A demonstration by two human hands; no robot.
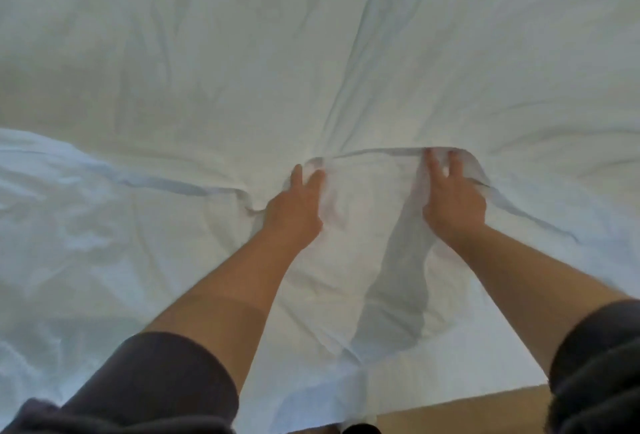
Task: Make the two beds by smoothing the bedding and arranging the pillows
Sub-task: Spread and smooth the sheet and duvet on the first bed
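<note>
A white duvet [311,52] covers the bed and fills nearly the whole view, creased in lines that run toward my hands. My left hand [298,205] grips a bunched fold of its near edge, fingers curled into the cloth. A little to the right, my right hand [450,198] grips the same raised edge, with the fabric draped over its fingertips. The edge is lifted between both hands above the white sheet [346,277] below. No pillow is in view.
The bed's near edge runs along the bottom, with a strip of tan floor [467,413] beyond it at the lower right. Rumpled white bedding [69,225] lies at the left. Dark sleeves frame both lower corners.
</note>
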